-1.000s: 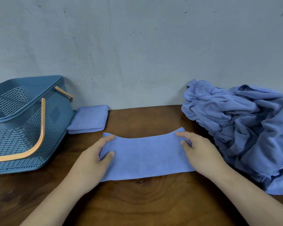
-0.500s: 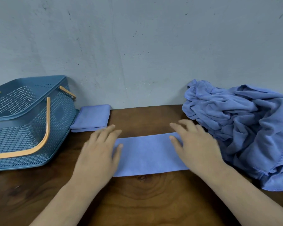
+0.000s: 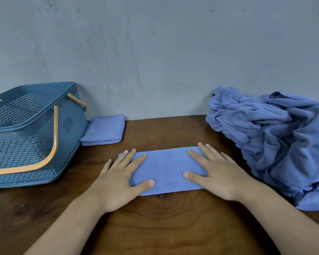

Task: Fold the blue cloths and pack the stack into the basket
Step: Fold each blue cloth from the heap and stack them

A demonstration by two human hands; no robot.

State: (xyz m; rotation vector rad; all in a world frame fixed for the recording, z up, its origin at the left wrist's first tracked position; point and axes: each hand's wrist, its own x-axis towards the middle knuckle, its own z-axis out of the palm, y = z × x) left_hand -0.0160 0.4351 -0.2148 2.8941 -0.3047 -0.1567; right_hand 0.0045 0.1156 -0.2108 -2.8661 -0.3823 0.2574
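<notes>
A blue cloth (image 3: 166, 168), folded into a long strip, lies flat on the wooden table in front of me. My left hand (image 3: 120, 178) presses flat on its left end with straight fingers. My right hand (image 3: 216, 173) presses flat on its right end the same way. A small stack of folded blue cloths (image 3: 104, 130) lies at the back left, touching the blue mesh basket (image 3: 26, 144) with orange handles. A heap of unfolded blue cloths (image 3: 276, 140) fills the right side.
A grey wall closes off the back of the brown wooden table (image 3: 160, 223). The basket stands tilted at the left edge, and its orange handle (image 3: 44, 159) hangs down its front side.
The far edge of the cloth, lifted a second ago in both hands, has come down onto the strip. Both hands now lie flat on its two ends.
</notes>
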